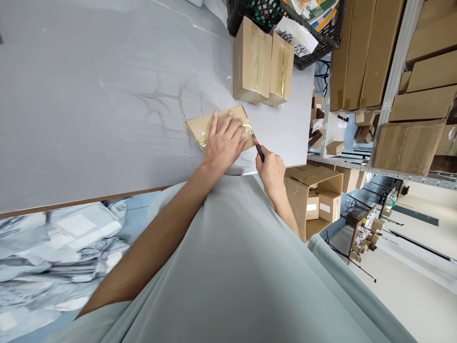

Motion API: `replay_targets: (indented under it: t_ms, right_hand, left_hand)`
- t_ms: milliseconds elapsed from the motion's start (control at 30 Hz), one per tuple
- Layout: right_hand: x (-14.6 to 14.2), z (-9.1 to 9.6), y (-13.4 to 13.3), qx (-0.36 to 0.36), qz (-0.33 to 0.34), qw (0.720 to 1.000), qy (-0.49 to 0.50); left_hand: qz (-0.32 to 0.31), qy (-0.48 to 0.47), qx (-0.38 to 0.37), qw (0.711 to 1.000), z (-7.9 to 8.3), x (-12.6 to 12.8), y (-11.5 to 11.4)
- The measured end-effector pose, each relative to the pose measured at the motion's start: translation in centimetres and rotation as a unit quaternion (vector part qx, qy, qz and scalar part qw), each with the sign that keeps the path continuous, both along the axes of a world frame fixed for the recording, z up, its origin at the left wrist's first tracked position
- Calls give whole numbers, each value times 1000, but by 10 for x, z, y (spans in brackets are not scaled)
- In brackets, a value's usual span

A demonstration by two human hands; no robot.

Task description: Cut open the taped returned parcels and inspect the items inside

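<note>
A small taped cardboard box lies at a slant near the front edge of the table. My left hand rests on top of it, palm down with fingers stretched out. In my right hand is a utility knife with a black and red handle, the fingers wrapped around it. The knife's tip meets the box's right end, where clear tape shines. How far the blade goes in cannot be made out.
Two taped cardboard boxes stand beyond the hands, beside a black plastic crate of printed papers. An open carton with smaller boxes is at the right. Shelves of cartons rise further right. Plastic-wrapped packages lie below the table's front edge.
</note>
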State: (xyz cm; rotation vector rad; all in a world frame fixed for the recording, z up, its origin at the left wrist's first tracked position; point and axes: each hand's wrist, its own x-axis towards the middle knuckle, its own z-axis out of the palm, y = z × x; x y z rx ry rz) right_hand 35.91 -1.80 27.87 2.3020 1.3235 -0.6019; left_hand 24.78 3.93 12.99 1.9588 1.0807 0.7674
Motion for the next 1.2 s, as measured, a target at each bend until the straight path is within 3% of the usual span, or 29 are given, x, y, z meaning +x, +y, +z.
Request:
replay_targets:
  t_ms: [200,533,1200]
  right_hand:
    - [3,0,-9,40,16,999,22]
    - [0,-29,24,77,25,996,49]
    - [-1,-30,28,66,12,996,58]
  left_hand:
    - [-1,-8,-8,1000,-1,-1,-1]
    - [-8,-9,8,1000,-3,-2,-1]
    - [7,-2,17,1000,-9,-2,-3]
